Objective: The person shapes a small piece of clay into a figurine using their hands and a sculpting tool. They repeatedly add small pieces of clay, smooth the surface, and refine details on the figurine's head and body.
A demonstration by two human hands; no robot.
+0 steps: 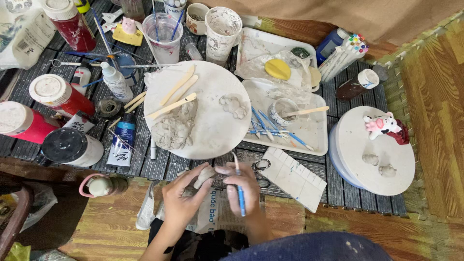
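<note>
Grey clay lump (204, 176) being pinched in left hand (182, 199), blue-handled tool (239, 189) being gripped in closed right hand (245, 187), above counter (338, 186).

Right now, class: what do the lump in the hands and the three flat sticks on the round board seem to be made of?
Lump: probably soft grey clay, matte, dented by the fingers. Sticks: likely pale bare wood, smooth and unpainted, smeared with clay. Round board: unclear, coated in a whitish clay film.

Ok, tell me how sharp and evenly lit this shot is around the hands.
Head view: soft, even light, no hard shadows or glare; the left hand holding the small clay piece and the right hand with the blue-handled tool are fairly sharp; the round white board looks pale but keeps its detail; table edges bow slightly from the wide lens.
</note>
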